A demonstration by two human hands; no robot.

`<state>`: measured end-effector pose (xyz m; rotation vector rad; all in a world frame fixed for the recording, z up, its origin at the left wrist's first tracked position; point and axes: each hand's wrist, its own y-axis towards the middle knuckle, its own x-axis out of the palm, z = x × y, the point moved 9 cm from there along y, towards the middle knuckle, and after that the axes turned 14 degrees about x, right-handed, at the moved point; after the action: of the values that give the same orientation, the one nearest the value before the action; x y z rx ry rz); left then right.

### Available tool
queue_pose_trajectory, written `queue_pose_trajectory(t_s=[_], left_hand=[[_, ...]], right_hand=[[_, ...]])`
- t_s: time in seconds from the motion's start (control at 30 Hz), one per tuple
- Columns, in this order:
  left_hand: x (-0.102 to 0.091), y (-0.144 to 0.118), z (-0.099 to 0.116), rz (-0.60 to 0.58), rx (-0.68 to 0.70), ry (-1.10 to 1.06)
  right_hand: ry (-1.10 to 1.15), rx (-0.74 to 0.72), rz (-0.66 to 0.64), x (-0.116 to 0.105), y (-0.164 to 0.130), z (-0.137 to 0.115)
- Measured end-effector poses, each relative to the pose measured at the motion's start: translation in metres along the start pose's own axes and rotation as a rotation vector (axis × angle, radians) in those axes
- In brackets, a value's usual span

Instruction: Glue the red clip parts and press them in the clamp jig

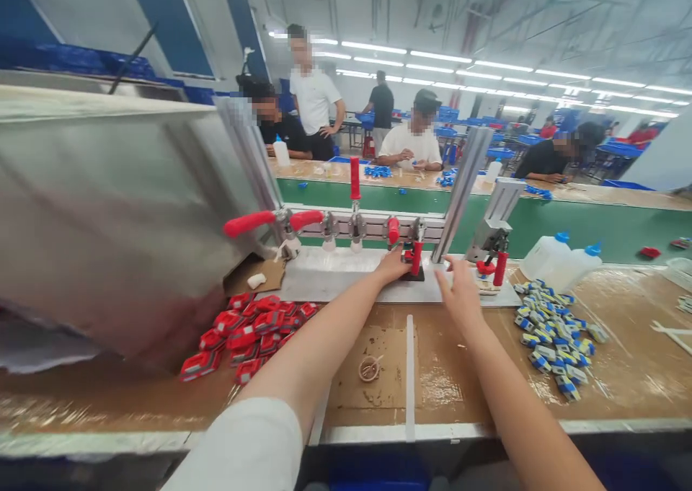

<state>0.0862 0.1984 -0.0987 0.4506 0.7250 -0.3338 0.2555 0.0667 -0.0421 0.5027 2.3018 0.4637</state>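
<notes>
My left hand (pixel 392 266) reaches to the black block (pixel 414 275) on the fixture's metal base plate (pixel 335 271). Its fingers are drawn together beside a bit of red at the block, partly hidden by a red-handled toggle clamp (pixel 417 257); what they grip is unclear. My right hand (pixel 460 288) is raised over the plate's right part, thumb and fingers apart, holding nothing. Close to it on the right stands another toggle clamp (pixel 500 267) with a red handle. Several more toggle clamps (pixel 355 181) line the rail (pixel 373 226).
Red-and-grey plastic parts (pixel 264 329) lie piled at left, blue-and-grey ones (pixel 556 336) at right. Two white bottles (pixel 546 257) stand behind the right pile. A ring (pixel 369 368) lies on cardboard (pixel 351 397) near a white strip (pixel 409 376). A large metal panel (pixel 119 224) borders the left. Co-workers sit across.
</notes>
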Motion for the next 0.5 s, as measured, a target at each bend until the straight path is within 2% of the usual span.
queue_pose_trajectory(t_s=[0.1,0.13,0.17,0.2,0.27,0.33,0.37,0.43,0.5], left_hand=[[0.000,-0.017,0.008,-0.101,0.019,0.029],[-0.004,-0.029,0.010,-0.134,0.023,0.036],[-0.009,-0.044,0.014,-0.175,0.031,0.049],[-0.016,-0.061,0.018,-0.220,0.046,0.072],[-0.036,-0.099,0.032,-0.326,0.134,0.185],[-0.065,-0.138,0.047,-0.363,0.224,0.350],[-0.081,-0.156,0.052,-0.349,0.234,0.422],[-0.112,-0.187,0.055,-0.278,0.176,0.523],[-0.127,-0.211,0.052,-0.236,0.094,0.590]], right_hand=[[-0.023,0.061,0.361,-0.085,-0.004,0.040],[-0.046,0.120,0.406,-0.102,-0.003,0.058],[-0.050,0.191,0.390,-0.111,0.001,0.077],[-0.026,0.263,0.322,-0.112,0.005,0.095],[0.093,0.369,0.138,-0.103,0.009,0.119],[0.239,0.395,0.082,-0.103,0.008,0.121],[0.301,0.381,0.141,-0.113,0.007,0.115],[0.450,0.318,0.279,-0.140,0.010,0.095],[0.651,0.201,0.298,-0.161,0.029,0.069]])
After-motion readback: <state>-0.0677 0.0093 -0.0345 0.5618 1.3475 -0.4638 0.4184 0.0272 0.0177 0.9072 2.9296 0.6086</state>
